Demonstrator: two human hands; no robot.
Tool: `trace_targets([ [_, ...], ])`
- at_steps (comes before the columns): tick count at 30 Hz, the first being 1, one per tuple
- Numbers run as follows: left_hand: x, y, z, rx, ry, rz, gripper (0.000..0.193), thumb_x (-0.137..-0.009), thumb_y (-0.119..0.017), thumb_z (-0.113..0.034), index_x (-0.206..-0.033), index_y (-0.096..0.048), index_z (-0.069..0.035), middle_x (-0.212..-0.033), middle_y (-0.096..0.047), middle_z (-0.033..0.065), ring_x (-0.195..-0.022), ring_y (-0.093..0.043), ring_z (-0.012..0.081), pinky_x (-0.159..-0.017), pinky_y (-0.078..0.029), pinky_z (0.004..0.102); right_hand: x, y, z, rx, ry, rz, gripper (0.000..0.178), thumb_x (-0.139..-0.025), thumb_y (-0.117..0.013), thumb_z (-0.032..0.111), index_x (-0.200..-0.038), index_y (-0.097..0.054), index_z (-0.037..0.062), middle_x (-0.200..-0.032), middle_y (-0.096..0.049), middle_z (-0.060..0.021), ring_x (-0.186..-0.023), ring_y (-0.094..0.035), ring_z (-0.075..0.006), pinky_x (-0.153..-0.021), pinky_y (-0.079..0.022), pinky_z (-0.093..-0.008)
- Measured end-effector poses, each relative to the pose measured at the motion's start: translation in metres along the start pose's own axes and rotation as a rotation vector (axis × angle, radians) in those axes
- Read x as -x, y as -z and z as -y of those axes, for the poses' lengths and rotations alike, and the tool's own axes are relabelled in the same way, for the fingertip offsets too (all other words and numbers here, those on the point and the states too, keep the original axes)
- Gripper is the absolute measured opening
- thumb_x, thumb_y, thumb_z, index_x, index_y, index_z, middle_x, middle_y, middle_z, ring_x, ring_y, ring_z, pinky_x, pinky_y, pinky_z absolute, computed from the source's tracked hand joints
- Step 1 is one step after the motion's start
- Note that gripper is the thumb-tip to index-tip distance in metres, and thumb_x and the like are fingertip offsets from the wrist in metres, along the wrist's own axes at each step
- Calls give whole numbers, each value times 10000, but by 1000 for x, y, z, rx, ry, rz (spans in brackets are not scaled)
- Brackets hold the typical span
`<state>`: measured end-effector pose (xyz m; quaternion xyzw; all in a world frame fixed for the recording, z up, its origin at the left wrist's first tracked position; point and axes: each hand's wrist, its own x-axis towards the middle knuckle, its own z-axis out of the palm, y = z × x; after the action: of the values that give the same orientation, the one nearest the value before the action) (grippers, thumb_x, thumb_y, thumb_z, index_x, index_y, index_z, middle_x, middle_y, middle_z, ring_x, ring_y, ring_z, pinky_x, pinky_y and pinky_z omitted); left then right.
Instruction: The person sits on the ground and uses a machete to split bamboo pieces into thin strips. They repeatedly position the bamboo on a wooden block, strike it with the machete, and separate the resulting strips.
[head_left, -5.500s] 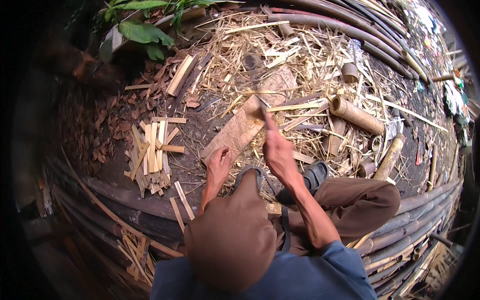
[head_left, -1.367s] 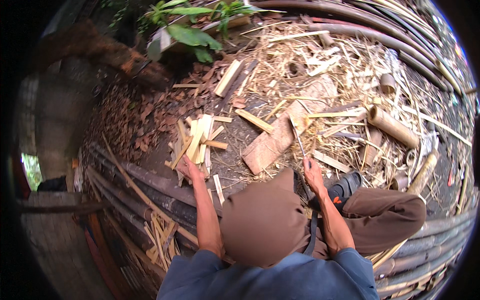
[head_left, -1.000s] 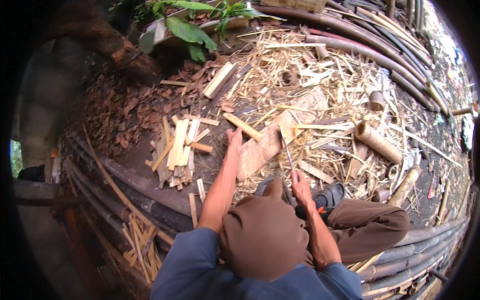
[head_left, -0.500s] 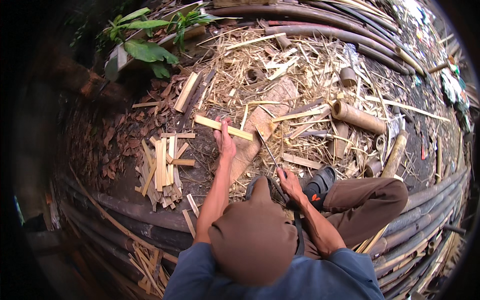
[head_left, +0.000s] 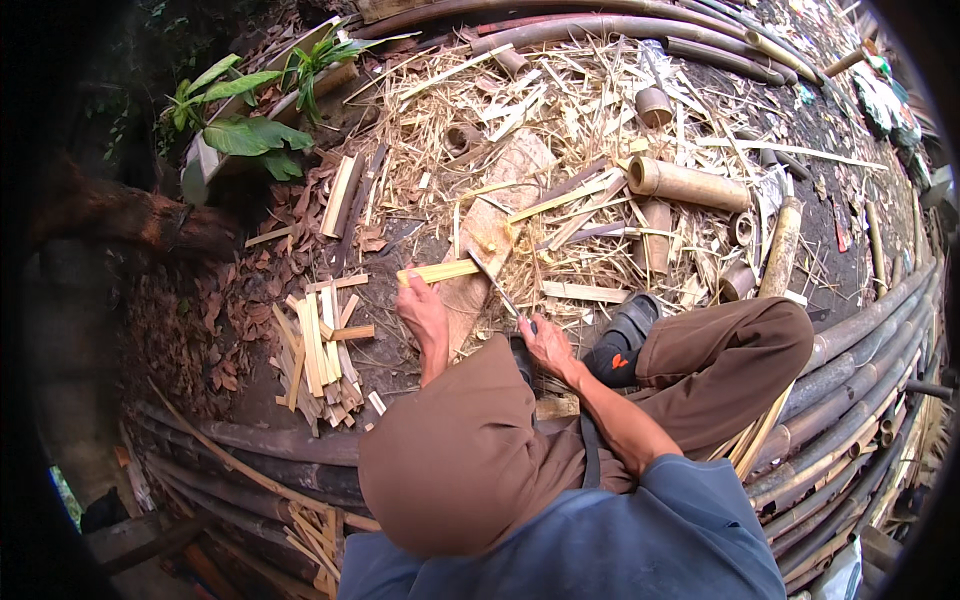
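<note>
Near the frame's centre, my left hand (head_left: 424, 315), pinching the pale strip (head_left: 438, 272), has brought its end to the knife (head_left: 494, 284) my right hand (head_left: 548, 345) grips, so they appear to meet.

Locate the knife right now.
Head view, near centre: the knife is in the right hand, tip over the plank, by the right end of the left hand's pale strip.

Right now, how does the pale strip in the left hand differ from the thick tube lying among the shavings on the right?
The pale strip is flat; the thick tube is round, with an open end.
The pale strip is light yellow; the thick tube is browner.
The left hand holds the pale strip; no hand touches the thick tube.
Both are longer than wide.
</note>
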<state>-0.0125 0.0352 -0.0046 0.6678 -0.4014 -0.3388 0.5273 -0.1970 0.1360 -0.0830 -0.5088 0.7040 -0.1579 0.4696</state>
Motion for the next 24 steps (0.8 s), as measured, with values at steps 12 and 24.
trace_targets([
  [12,-5,-30,-11,-128,-332,311,323,-964,-511,-166,-1244,-492,-6,-1040,-606,151,-882,-622,239,-730,-525,369,35,88,110,-294,376,-189,475,-888,-576,252,-1287,-548,-5,-619,-536,-149,-550,-509,-198,-541,-430,-361],
  [24,3,-32,-9,-63,-444,622,203,-921,-604,-141,-999,-445,-41,-831,-461,148,-722,-492,287,-687,-425,399,44,94,136,-738,147,225,465,-1042,-384,410,-1428,-456,162,-586,-416,35,-433,-380,-67,-396,-323,-253],
])
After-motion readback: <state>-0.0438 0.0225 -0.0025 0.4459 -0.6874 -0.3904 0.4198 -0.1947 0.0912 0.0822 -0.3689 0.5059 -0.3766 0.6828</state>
